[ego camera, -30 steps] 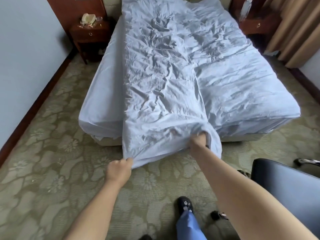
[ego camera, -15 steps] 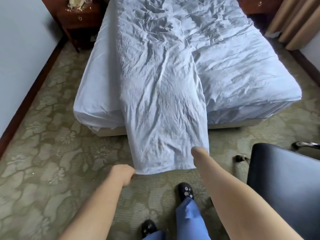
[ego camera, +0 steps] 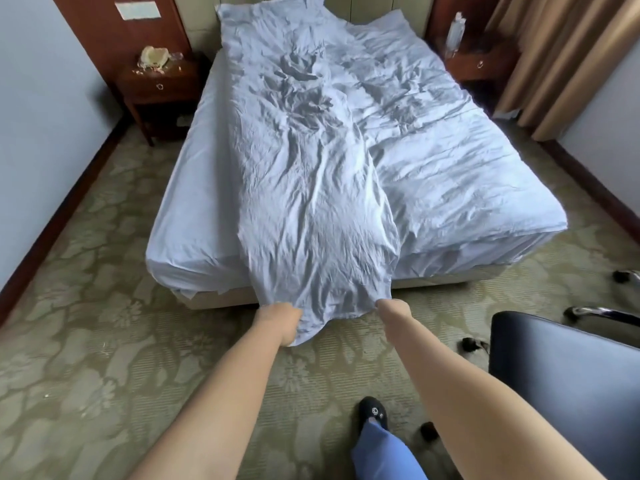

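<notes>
My left hand (ego camera: pixel 280 323) is clenched on the near edge of the pale blue sheet (ego camera: pixel 311 209), with a flap of cloth hanging just below my knuckles. My right hand (ego camera: pixel 393 311), a little to its right, grips the same edge, its fingers hidden behind the fabric. From both fists the sheet runs straight away from me, over the foot of the bed (ego camera: pixel 187 237) and up its middle. A dark chair (ego camera: pixel 554 368) stands right of my right arm.
</notes>
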A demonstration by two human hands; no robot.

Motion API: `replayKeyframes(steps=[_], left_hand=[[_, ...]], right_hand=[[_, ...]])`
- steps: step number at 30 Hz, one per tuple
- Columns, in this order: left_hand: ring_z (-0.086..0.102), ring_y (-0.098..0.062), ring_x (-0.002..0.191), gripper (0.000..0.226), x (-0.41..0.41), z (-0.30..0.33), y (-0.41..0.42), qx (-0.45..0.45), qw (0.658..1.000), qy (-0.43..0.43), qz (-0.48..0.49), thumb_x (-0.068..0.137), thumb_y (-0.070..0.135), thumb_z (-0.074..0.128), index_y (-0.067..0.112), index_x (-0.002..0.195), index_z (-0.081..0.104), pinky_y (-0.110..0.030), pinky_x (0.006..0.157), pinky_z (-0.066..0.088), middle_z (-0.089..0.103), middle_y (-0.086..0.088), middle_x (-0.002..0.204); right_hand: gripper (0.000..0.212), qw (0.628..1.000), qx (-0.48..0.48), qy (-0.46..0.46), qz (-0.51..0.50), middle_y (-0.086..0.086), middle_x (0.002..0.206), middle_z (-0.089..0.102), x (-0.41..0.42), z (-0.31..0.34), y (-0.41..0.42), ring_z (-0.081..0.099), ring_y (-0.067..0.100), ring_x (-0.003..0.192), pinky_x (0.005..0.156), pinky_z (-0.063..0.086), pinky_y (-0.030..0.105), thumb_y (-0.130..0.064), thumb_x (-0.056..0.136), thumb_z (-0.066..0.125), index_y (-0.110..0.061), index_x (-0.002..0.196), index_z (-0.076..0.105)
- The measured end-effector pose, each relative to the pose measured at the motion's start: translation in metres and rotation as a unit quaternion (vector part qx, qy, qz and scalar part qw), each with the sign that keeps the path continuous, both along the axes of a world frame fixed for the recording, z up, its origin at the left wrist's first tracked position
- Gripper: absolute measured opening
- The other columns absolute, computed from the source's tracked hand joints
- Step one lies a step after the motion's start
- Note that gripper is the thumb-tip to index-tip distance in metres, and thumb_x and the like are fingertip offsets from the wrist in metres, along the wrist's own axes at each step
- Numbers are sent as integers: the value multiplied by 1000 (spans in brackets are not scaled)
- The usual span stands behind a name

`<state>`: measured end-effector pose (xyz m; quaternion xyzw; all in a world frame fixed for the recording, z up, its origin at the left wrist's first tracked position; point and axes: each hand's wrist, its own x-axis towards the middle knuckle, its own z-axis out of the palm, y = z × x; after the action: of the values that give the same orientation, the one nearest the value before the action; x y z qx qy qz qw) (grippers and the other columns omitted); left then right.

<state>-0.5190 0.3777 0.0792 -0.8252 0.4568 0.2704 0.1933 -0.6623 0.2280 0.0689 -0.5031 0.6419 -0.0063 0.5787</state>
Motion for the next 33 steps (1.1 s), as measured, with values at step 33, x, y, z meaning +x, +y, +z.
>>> replayKeyframes(steps=[33], left_hand=[[36, -23, 136, 52, 63, 5, -539, -60, 988, 121, -75, 98, 17, 36, 27, 149, 28, -33, 103, 36, 29, -1, 153]], right_hand=[[10, 989, 67, -43, -121, 4, 69, 41, 50, -13, -475, 40, 15, 62, 55, 32, 26, -11, 96, 51, -3, 98, 56]])
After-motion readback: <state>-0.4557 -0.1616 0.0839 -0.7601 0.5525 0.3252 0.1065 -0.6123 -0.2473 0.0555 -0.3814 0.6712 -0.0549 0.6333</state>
